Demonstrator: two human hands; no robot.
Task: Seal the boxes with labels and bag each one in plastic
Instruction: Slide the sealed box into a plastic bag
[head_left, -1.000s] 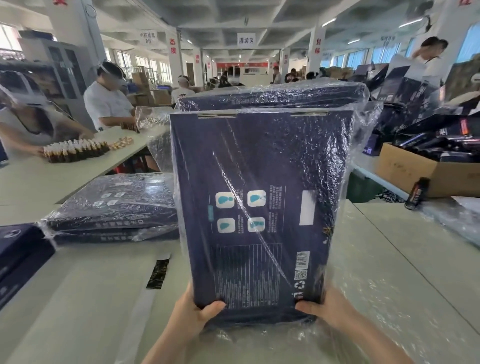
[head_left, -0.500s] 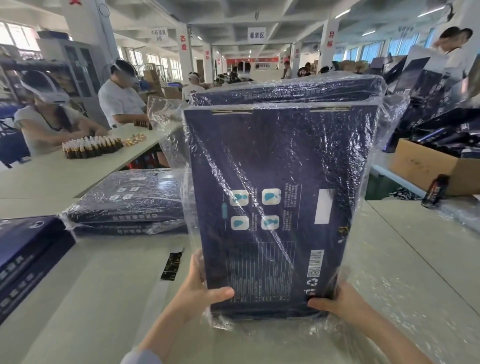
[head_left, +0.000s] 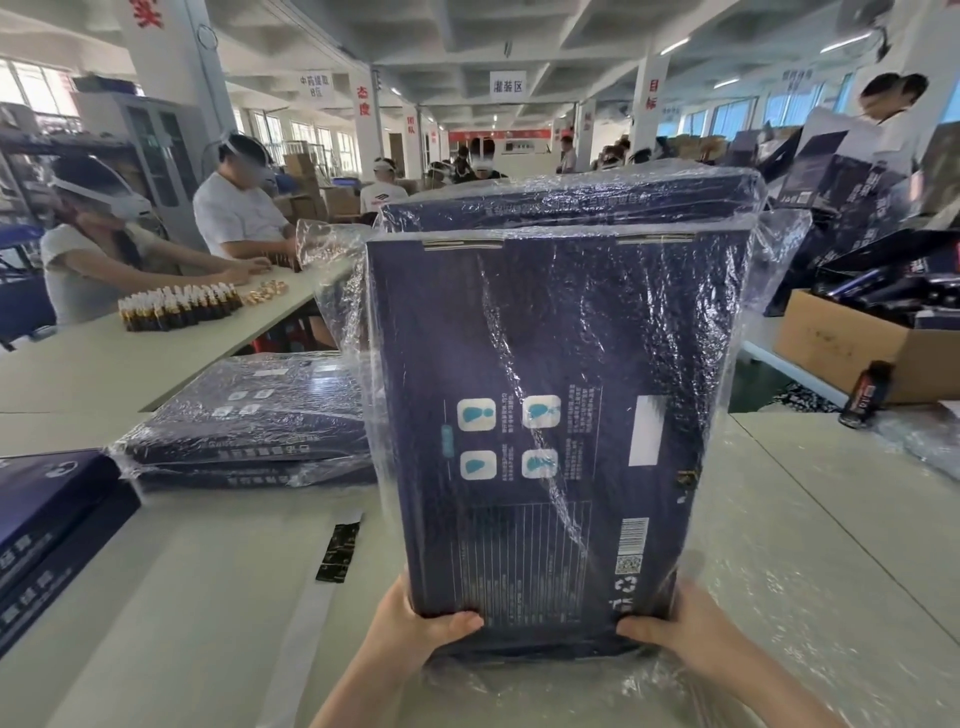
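Observation:
A large dark blue box (head_left: 540, 415) stands upright on its lower edge on the table, wrapped in a clear plastic bag (head_left: 748, 291) whose loose end lies crumpled below it. My left hand (head_left: 415, 623) grips the box's lower left corner, thumb across the front. My right hand (head_left: 680, 623) holds the lower right corner through the plastic. Two bagged boxes (head_left: 249, 415) lie stacked flat to the left. A strip of black labels (head_left: 340, 545) on white backing lies on the table beside my left hand.
An unbagged blue box (head_left: 47, 514) lies at the left edge. Spare plastic bags (head_left: 810, 571) are spread on the table at right. A cardboard carton (head_left: 857, 353) and a small dark bottle (head_left: 870, 389) stand at the far right. Other people work at tables behind.
The box stays upright in both hands while it and the scene shift slightly in view. My left thumb has slid lower on the box's front.

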